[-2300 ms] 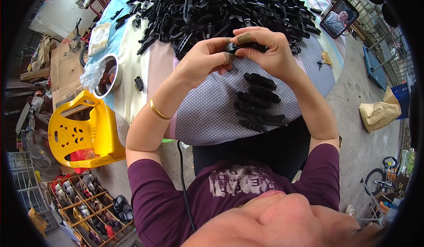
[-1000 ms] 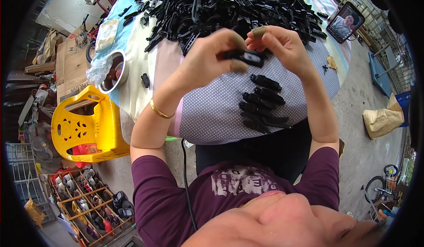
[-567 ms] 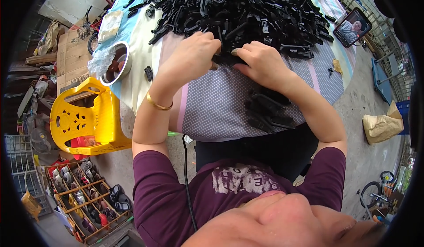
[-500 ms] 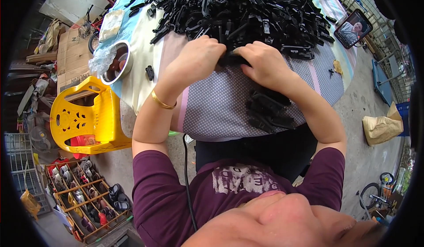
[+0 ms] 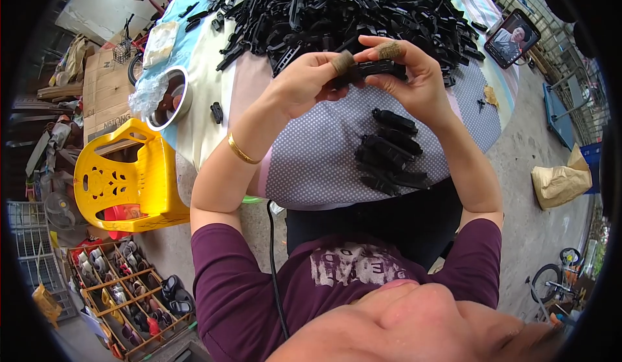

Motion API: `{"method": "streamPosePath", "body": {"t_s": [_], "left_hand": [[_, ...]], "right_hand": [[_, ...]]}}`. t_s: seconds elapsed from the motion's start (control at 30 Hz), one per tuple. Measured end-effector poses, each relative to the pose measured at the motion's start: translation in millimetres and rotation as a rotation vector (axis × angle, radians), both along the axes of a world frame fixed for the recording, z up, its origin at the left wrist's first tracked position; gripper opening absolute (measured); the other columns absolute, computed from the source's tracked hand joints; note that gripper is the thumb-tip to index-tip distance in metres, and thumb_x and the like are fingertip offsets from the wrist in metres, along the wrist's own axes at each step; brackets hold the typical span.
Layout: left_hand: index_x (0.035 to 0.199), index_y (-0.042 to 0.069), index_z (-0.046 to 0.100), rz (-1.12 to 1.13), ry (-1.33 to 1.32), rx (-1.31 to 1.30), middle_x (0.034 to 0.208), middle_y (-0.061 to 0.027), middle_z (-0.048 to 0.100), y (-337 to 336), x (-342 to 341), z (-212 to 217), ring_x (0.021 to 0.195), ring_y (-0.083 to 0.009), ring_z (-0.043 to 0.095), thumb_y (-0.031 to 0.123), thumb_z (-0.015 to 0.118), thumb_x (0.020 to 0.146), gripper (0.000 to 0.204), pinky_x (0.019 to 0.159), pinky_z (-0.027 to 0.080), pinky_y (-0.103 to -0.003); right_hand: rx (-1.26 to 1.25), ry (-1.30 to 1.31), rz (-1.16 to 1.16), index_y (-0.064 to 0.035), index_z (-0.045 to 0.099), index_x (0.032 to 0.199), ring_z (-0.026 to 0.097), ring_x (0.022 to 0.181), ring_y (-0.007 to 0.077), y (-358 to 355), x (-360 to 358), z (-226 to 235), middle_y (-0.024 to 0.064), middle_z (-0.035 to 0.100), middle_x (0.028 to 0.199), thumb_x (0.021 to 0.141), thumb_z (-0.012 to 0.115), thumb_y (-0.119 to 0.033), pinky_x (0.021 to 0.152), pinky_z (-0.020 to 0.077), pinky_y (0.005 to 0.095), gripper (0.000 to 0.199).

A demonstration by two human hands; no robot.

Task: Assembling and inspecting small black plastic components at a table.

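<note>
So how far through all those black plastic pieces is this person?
Barely started. A small row of pieces lies near the table's front edge, seemingly done. Left hand and right hand hold one black piece between them. The big heap remains.

We are looking down at an informal, open-air piecework workshop, likely a yard beside a home. A round table (image 5: 214, 122) covered in cloth is bearing a large heap of black plastic parts (image 5: 343, 6) at 12 o'clock, with a small batch of the same parts (image 5: 389, 155) lying near the centre. At 9 o'clock a yellow plastic chair (image 5: 123, 181) is standing on bare concrete floor (image 5: 538, 232). At 7 o'clock a wooden rack of shoes (image 5: 129, 297) is sitting on the ground. At 10 o'clock flattened cardboard boxes (image 5: 107, 96) are lying stacked. At 3 o'clock a paper sack (image 5: 560, 181) is resting, and a bicycle wheel (image 5: 547, 281) is showing at 4 o'clock.
</note>
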State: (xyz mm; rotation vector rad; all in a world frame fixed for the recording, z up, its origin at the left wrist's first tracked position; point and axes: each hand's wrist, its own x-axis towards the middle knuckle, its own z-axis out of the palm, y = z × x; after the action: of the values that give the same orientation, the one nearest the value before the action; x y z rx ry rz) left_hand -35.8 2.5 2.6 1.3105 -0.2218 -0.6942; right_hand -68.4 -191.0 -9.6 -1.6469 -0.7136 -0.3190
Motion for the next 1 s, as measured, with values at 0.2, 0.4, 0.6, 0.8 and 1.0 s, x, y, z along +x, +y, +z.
{"method": "streamPosePath", "body": {"t_s": [0.2,0.4,0.6,0.8,1.0], "left_hand": [[0.101,-0.002,0.062,-0.038,0.046,-0.088,0.072,-0.0025,0.058,3,-5,4,0.06,-0.0083,0.053,0.025,0.056,0.09,0.029,0.053,0.043,-0.019],[0.107,-0.003,0.06,-0.114,-0.272,0.022,0.071,-0.0017,0.058,5,-3,6,0.059,-0.006,0.053,0.012,0.064,0.084,0.028,0.05,0.041,-0.017],[0.105,-0.002,0.063,0.055,-0.627,0.302,0.07,-0.0027,0.064,-3,-17,11,0.058,-0.0042,0.054,0.0,0.066,0.075,0.03,0.052,0.044,-0.019],[0.106,-0.001,0.063,0.058,-0.698,0.342,0.067,-0.003,0.063,-5,-22,10,0.055,-0.0048,0.054,0.006,0.069,0.077,0.03,0.05,0.044,-0.019],[0.104,0.003,0.065,0.076,-0.622,0.18,0.073,-0.0081,0.065,-14,-25,3,0.061,-0.0088,0.059,0.012,0.071,0.076,0.03,0.053,0.046,-0.022]], "right_hand": [[-0.021,0.108,0.017,-0.0039,0.061,0.099,0.06,0.099,0.0178,4,-2,-1,0.0119,0.059,0.115,0.073,0.069,0.003,0.088,0.0494,0.0299,0.028],[-0.157,-0.225,-0.015,-0.0023,0.061,0.103,0.061,0.095,0.0171,-2,5,3,0.0099,0.059,0.114,0.073,0.071,-0.004,0.087,0.0486,0.0299,0.031],[-0.33,0.101,0.019,0.0039,0.055,0.116,0.062,0.093,0.017,-16,-2,13,0.0108,0.063,0.101,0.077,0.07,-0.019,0.085,0.048,0.0286,0.048],[-0.333,0.012,0.019,0.0034,0.059,0.11,0.063,0.088,0.0162,-17,-6,16,0.0105,0.066,0.096,0.081,0.066,-0.014,0.08,0.0494,0.0264,0.034],[-0.056,0.247,0.115,-0.0004,0.061,0.11,0.061,0.08,0.0093,-39,10,15,0.0061,0.065,0.091,0.089,0.055,-0.017,0.071,0.0498,0.0215,0.027]]}}
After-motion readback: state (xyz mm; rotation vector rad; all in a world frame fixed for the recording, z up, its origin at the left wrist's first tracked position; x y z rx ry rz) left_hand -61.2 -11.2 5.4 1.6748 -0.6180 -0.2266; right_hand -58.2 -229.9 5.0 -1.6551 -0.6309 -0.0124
